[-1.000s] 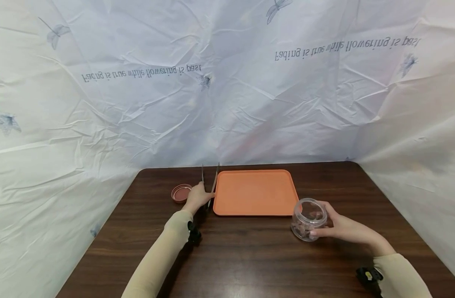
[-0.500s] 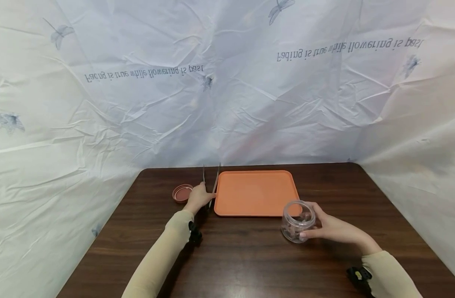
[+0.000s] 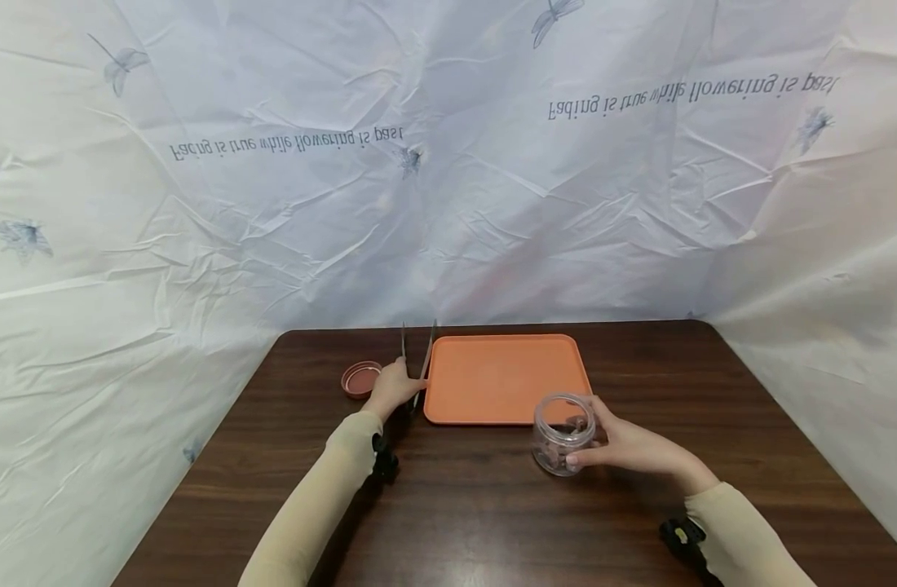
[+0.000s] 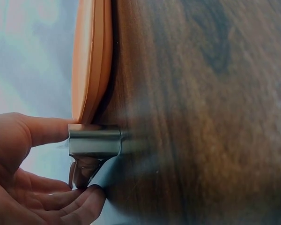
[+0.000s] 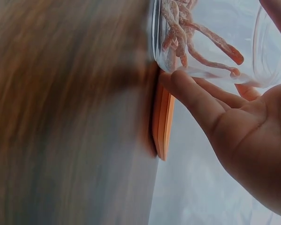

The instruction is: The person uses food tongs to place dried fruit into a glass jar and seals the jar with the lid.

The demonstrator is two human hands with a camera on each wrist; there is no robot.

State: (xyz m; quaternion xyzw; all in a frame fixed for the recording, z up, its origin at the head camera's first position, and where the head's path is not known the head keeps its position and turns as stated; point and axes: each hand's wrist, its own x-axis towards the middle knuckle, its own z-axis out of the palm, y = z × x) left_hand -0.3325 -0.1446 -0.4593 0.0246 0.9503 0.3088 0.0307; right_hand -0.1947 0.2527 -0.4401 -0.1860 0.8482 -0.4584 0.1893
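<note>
My left hand (image 3: 391, 388) holds a pair of metal tongs (image 4: 96, 140) left of the orange tray. In the head view two slim metal arms point away from me, spread apart. The left wrist view has the thumb on one side of the shiny metal and the fingertips on the other. With fingers and thumb around its side, my right hand (image 3: 628, 447) grips a clear open jar (image 3: 554, 456) near the tray's front right corner. Inside the jar lie several reddish, powdery, twisted strips (image 5: 178, 30), gathered toward its bottom.
The orange tray (image 3: 507, 379) lies flat toward the back of the dark wooden table (image 3: 448, 505). A reddish-brown round lid (image 3: 361, 380) rests to the left of my left hand. White printed sheeting (image 3: 478, 204) hangs behind the table and along both sides.
My right hand has carried the jar leftward, from the tray's right corner to in front of its right part. The left hand and the tongs stay nearly in place.
</note>
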